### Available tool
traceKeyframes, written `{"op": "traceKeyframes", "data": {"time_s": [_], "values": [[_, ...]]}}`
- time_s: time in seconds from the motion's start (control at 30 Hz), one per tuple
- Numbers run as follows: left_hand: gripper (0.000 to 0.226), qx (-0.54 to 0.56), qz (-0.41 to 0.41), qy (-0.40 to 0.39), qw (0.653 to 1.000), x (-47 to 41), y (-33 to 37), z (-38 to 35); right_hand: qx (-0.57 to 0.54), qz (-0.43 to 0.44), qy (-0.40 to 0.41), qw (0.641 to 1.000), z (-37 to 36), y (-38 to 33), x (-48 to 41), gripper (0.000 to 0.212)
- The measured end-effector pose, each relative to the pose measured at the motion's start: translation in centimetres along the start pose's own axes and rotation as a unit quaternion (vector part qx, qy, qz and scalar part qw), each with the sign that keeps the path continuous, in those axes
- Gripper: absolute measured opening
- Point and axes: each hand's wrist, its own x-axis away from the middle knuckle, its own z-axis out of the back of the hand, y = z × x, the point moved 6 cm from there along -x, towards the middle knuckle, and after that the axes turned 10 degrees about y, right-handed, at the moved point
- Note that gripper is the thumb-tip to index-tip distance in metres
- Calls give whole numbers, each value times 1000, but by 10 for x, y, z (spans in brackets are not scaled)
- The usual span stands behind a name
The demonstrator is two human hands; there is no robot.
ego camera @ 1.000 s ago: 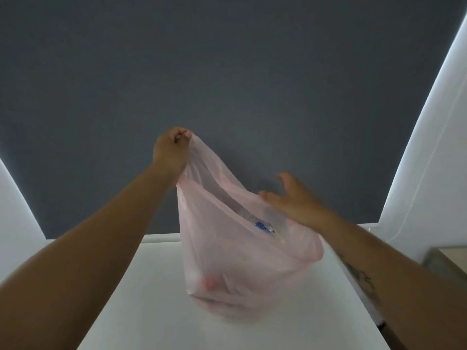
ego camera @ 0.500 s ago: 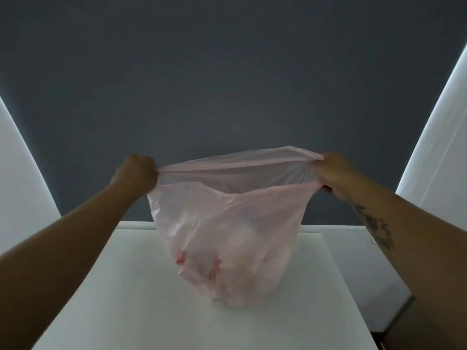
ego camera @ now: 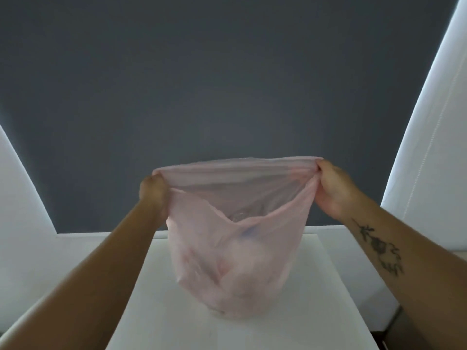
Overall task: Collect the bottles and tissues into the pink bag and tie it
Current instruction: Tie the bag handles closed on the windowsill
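A thin pink bag (ego camera: 235,263) stands on the white table (ego camera: 161,317), bulging with pale shapes that show dimly through the plastic; a clear bottle top and a blue spot are faintly visible inside. My left hand (ego camera: 154,192) is shut on the left end of the bag's rim. My right hand (ego camera: 333,189) is shut on the right end. The rim is stretched wide between them, above the table, with the near side sagging in a V.
A dark grey wall fills the background. White panels (ego camera: 429,147) rise at both sides. The table's right edge drops to a lower white surface (ego camera: 353,274) and a dark floor corner.
One second ago only my left hand held the rim and the right reached for it. Now both hands grip opposite ends, and the mouth has been pulled wide and slightly lower.
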Motion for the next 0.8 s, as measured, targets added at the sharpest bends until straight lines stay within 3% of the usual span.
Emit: {"op": "traceKeyframes", "data": {"time_s": [0.1, 0.17, 0.23, 0.3, 0.37, 0.5, 0.67, 0.8], "values": [[63, -10, -56, -147, 987, 22, 1, -15, -77, -49, 88, 992, 2, 13, 10, 26], [67, -131, -163, -220, 953, 33, -5, -19, -102, -79, 118, 985, 0, 19, 20, 23], [54, -245, -278, -205, 906, 37, -8, -20, -156, -90, 110, 977, -6, 20, 26, 24], [37, -251, -317, -145, 903, 35, -4, -14, -192, -91, 76, 974, -13, 19, 29, 30], [21, -208, -292, -100, 928, 29, -2, -4, -153, -65, 49, 985, -17, 19, 28, 25], [41, -111, -227, -80, 964, 16, -5, 12, -99, 24, 81, 991, -10, 17, 20, 24], [25, 16, -116, -186, 975, 17, -12, 4, -284, -34, 106, 953, -2, 25, 10, 32], [28, 185, 23, -243, 952, 23, -14, -19, -318, -71, 134, 936, -11, 34, 2, 36]]}}
